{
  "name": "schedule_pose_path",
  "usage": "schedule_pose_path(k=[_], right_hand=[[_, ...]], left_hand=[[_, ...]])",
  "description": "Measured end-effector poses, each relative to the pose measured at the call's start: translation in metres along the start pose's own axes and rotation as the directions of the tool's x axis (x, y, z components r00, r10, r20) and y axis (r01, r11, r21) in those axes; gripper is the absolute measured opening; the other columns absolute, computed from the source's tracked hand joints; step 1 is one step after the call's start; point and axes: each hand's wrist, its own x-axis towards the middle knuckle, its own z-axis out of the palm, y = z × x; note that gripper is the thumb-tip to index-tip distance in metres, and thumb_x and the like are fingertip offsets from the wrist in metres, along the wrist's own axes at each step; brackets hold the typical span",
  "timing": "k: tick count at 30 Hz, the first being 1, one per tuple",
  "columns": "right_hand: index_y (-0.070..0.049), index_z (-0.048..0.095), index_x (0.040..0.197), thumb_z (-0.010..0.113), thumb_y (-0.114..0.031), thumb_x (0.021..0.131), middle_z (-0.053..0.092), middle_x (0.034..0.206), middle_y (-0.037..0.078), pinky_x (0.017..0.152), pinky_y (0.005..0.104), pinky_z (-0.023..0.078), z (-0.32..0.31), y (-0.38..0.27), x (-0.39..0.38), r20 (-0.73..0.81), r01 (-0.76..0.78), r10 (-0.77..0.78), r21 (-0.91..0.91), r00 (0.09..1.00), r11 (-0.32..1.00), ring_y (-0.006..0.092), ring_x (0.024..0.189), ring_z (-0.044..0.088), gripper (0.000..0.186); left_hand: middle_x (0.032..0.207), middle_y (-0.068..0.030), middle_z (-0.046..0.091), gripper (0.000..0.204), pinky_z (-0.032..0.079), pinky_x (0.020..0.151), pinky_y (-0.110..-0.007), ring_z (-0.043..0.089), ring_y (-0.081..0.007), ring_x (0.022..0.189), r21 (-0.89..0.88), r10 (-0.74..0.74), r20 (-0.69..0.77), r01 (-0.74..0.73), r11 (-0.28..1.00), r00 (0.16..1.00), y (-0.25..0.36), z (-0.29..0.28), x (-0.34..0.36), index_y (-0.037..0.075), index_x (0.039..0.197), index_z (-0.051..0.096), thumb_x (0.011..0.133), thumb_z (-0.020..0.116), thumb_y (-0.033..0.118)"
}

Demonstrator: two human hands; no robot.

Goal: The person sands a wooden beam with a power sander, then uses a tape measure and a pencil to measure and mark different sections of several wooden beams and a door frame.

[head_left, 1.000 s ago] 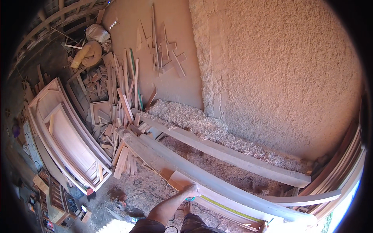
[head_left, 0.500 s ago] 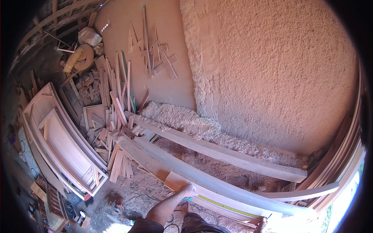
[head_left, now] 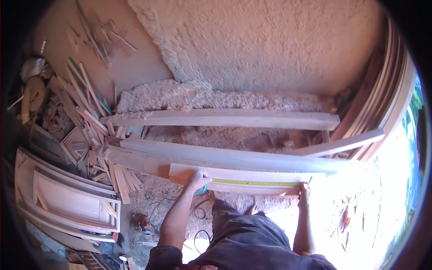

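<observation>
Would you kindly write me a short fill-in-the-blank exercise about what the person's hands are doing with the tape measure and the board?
1. The left hand presses the tape measure's ____ case onto the board.
2. The tape measure blade stretched along the board is ____ in colour.
3. The right hand holds the blade's far end at the board's ____ end.

Missing words: green; yellow; right

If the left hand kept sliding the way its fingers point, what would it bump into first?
Probably the long grey wooden beam lying just beyond the pale plank that the left hand rests on; depth is hard to judge.
</observation>
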Motion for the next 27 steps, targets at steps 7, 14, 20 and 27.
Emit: schedule_pose_path(k=[7, 14, 20, 27], right_hand=[[-0.013, 0.050, 0.077, 0.061, -0.023, 0.090, 0.044, 0.058, -0.002, 0.034, 0.0233, 0.023, -0.003, -0.034, -0.028, -0.035, 0.002, -0.001, 0.045, 0.999, 0.999, 0.0062, 0.040, 0.034, 0.020], [-0.012, 0.053, 0.078, 0.061, -0.024, 0.090, 0.047, 0.059, -0.002, 0.035, 0.0224, 0.025, -0.002, -0.034, -0.027, -0.029, 0.018, -0.018, 0.008, 0.999, 1.000, 0.0059, 0.041, 0.037, 0.018], [-0.012, 0.054, 0.081, 0.061, -0.026, 0.091, 0.051, 0.062, -0.002, 0.035, 0.0219, 0.025, -0.004, -0.029, -0.023, -0.027, 0.032, -0.032, 0.023, 0.999, 0.999, 0.0058, 0.042, 0.039, 0.019], [-0.011, 0.054, 0.085, 0.061, -0.027, 0.091, 0.053, 0.063, 0.000, 0.035, 0.0217, 0.026, -0.007, -0.023, -0.018, -0.017, 0.037, -0.036, 0.036, 0.999, 0.999, 0.0070, 0.042, 0.043, 0.019]], left_hand=[[0.074, -0.0163, 0.064, 0.035, 0.047, 0.067, -0.043, 0.063, -0.0308, 0.074, 0.055, 0.106, 0.054, -0.109, 0.993, 0.993, 0.023, -0.009, 0.005, 0.002, 0.067, 0.061, 0.070, 0.076, 0.034], [0.074, -0.0162, 0.063, 0.031, 0.047, 0.070, -0.042, 0.062, -0.0301, 0.076, 0.020, 0.227, -0.025, -0.226, 0.974, 0.974, 0.005, -0.003, 0.010, 0.002, 0.066, 0.061, 0.071, 0.077, 0.029], [0.074, -0.0163, 0.063, 0.031, 0.047, 0.071, -0.041, 0.061, -0.0304, 0.078, 0.005, 0.198, -0.028, -0.198, 0.980, 0.980, 0.011, -0.005, 0.009, 0.001, 0.065, 0.060, 0.070, 0.078, 0.027], [0.074, -0.0166, 0.064, 0.032, 0.047, 0.071, -0.042, 0.061, -0.0314, 0.078, 0.017, 0.207, 0.000, -0.207, 0.978, 0.978, 0.012, -0.006, 0.010, 0.001, 0.065, 0.061, 0.070, 0.077, 0.028]])
